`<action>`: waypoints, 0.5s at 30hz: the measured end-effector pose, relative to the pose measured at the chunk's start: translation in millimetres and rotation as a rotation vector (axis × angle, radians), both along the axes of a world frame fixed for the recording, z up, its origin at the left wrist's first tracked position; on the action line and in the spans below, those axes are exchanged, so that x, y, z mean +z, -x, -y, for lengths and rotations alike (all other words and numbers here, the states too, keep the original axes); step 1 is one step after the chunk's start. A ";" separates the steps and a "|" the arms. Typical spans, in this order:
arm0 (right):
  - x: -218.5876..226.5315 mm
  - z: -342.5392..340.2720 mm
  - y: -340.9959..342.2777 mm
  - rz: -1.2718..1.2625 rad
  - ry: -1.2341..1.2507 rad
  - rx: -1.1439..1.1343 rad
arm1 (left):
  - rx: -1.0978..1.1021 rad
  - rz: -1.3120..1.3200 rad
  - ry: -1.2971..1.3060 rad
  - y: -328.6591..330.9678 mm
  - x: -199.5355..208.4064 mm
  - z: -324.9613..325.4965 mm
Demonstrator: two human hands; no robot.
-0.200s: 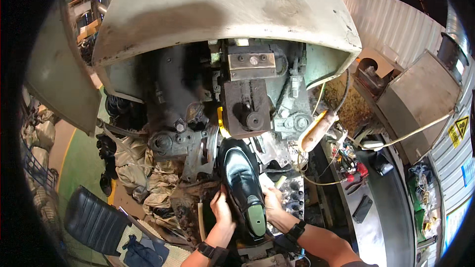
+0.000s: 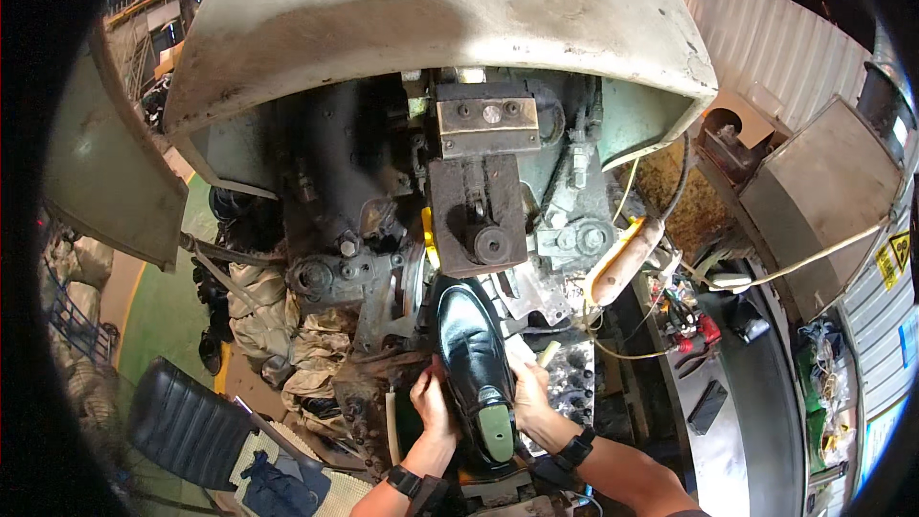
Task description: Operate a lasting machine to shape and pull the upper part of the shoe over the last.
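A black leather shoe (image 2: 471, 340) on a green last (image 2: 496, 433) sits in front of me, its toe pointing away under the dark press head (image 2: 476, 215) of a machine. The green heel end of the last faces me. My left hand (image 2: 434, 406) is closed against the shoe's left side, its fingers partly hidden behind the shoe. On the opposite side my right hand (image 2: 532, 393) grips near the heel, fingertips hidden below. Both wrists wear dark bands. A yellow strip (image 2: 430, 237) stands beside the press head, just beyond the toe.
A large pale hood (image 2: 440, 19) overhangs the machine. At the right hang a lamp-like handle (image 2: 622, 263) and its cables; beyond it, a metal bench (image 2: 713, 460) carries tools and a black phone-like object (image 2: 706, 408). A black chair (image 2: 182, 426) and crumpled cloth sacks (image 2: 325, 354) are at left.
The view has shifted slightly, so the machine and bench sit a little differently in the picture. Both hands stay on the shoe, with almost no movement of their own.
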State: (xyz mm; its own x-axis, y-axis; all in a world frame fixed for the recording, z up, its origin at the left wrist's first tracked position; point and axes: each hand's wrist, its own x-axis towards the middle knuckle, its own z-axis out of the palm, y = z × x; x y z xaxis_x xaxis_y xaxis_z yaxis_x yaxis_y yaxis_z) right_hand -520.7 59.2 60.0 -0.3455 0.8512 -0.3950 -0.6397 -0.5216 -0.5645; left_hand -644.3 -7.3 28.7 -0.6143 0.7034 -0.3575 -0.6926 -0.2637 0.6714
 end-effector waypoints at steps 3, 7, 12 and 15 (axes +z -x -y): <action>4.1 5.6 -3.4 0.050 0.019 0.019 | -0.036 0.004 0.054 0.0 6.7 4.4; 1.8 9.6 -2.8 0.111 0.016 0.004 | -0.105 -0.008 0.053 1.9 19.5 8.5; 0.6 -5.0 -57.2 0.191 -0.074 0.191 | 0.058 -0.620 0.140 56.0 -13.7 45.4; -7.1 -14.3 -134.8 0.398 -0.210 0.239 | 0.305 -0.931 0.412 115.1 -63.1 103.5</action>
